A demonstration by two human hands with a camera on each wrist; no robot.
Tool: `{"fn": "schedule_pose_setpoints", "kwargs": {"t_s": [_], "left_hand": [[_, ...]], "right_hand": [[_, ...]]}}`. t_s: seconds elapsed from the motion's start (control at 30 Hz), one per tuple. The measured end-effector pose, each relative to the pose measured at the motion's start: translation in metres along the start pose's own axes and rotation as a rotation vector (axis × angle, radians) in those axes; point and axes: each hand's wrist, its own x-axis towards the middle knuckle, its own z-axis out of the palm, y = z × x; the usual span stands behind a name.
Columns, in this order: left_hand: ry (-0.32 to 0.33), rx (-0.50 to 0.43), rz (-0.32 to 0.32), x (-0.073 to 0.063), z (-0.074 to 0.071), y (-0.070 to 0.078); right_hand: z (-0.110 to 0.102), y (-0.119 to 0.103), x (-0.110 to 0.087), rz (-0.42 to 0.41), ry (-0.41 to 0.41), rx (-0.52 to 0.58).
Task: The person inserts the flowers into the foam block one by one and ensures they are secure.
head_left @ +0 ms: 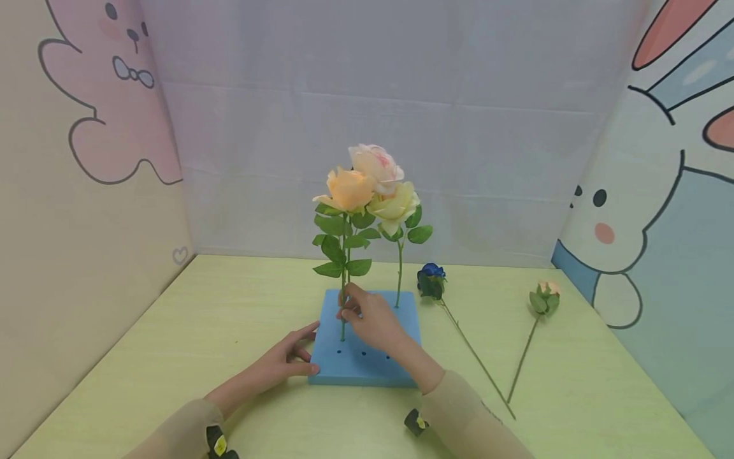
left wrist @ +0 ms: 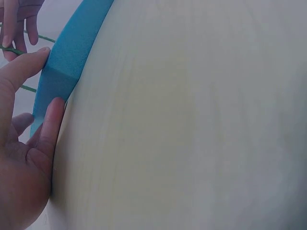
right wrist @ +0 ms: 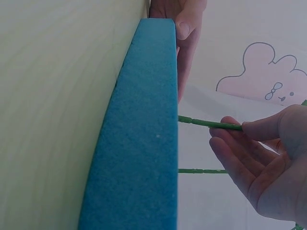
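Note:
My right hand [head_left: 373, 319] pinches the green stem [right wrist: 204, 123] of a peach rose [head_left: 346, 189] between thumb and fingertips. The stem stands upright in a blue foam board [head_left: 367, 373], its lower end at a hole. My left hand [head_left: 281, 362] rests along the board's left side, thumb near the front corner and fingers spread farther back; its fingertips press the blue edge in the left wrist view. Behind the peach rose stand a pale pink rose [head_left: 375, 164] and a cream-yellow rose [head_left: 395, 205], the latter with its stem in the board's back right part.
To the right of the board, a blue rose [head_left: 431, 280] with a long stem lies on the pale yellow table [head_left: 264, 290]. Farther right lies a small peach rose [head_left: 547, 296], its stem end close to the blue one's. Several small holes show in the board's front part.

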Motion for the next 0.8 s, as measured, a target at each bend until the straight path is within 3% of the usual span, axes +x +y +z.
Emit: {"fn": "schedule_pose_setpoints", "kwargs": {"t_s": [0.8], "left_hand": [[0.007, 0.001, -0.007, -0.0007, 0.0007, -0.0006]], "right_hand": [[0.0024, 0.0002, 0.0018, 0.02, -0.046, 0.005]]}}
